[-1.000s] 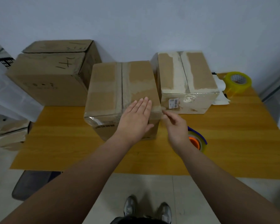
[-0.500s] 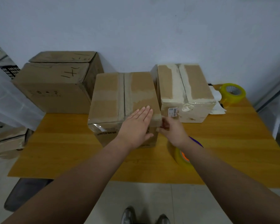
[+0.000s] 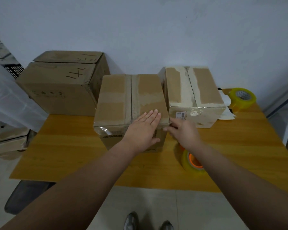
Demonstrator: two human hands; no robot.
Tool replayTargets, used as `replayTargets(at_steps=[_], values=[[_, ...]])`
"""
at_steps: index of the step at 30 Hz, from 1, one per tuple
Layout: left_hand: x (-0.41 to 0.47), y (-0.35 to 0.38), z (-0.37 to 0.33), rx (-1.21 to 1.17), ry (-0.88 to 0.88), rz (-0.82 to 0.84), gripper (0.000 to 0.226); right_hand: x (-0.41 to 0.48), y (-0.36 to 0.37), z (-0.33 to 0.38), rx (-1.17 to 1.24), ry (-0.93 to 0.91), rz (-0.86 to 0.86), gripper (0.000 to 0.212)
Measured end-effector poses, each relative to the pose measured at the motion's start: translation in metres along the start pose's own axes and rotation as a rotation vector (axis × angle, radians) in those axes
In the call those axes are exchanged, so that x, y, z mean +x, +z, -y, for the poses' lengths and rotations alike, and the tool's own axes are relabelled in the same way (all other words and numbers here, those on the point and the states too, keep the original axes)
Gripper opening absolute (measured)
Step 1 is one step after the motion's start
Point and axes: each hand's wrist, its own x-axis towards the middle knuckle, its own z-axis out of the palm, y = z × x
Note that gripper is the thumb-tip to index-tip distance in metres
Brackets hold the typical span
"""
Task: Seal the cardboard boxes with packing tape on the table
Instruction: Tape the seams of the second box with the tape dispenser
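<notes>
Left hand (image 3: 144, 128) lies flat, fingers straight, atop the middle cardboard box (image 3: 113, 97); my right hand (image 3: 184, 131) touches its near right corner, and I cannot tell its grip.

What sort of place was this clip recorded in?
Likely a small packing or storeroom corner: taped cardboard boxes on a wooden table against a bare wall, a near tape roll and a far tape roll, and more cartons on the floor.
</notes>
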Motion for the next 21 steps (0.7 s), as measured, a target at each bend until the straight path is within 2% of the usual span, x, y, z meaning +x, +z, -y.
replayTargets(at_steps=[3, 5, 9, 12, 17, 19, 21], values=[[0.000, 0.001, 0.002, 0.012, 0.014, 0.007, 0.085, -0.008, 0.009, -0.004, 0.113, -0.010, -0.082, 0.057], [0.000, 0.002, 0.001, 0.011, 0.011, 0.006, 0.086, -0.005, 0.006, -0.004, 0.039, -0.079, -0.017, 0.067], [-0.001, 0.004, 0.000, 0.006, 0.002, 0.002, 0.088, 0.009, -0.013, 0.000, -0.312, -0.265, 0.147, 0.059], [-0.002, 0.003, -0.001, -0.002, 0.002, 0.004, 0.088, 0.008, -0.019, 0.005, -0.400, -0.343, 0.127, 0.050], [-0.001, -0.002, 0.001, 0.007, 0.007, 0.049, 0.091, -0.001, -0.012, 0.013, -0.430, -0.261, 0.033, 0.048], [-0.005, -0.003, -0.002, 0.032, -0.021, 0.045, 0.092, -0.005, -0.013, 0.011, -0.549, -0.199, 0.097, 0.061], [-0.015, -0.001, -0.004, 0.036, -0.094, -0.023, 0.087, -0.012, -0.009, 0.015, -0.583, -0.205, 0.116, 0.083]])
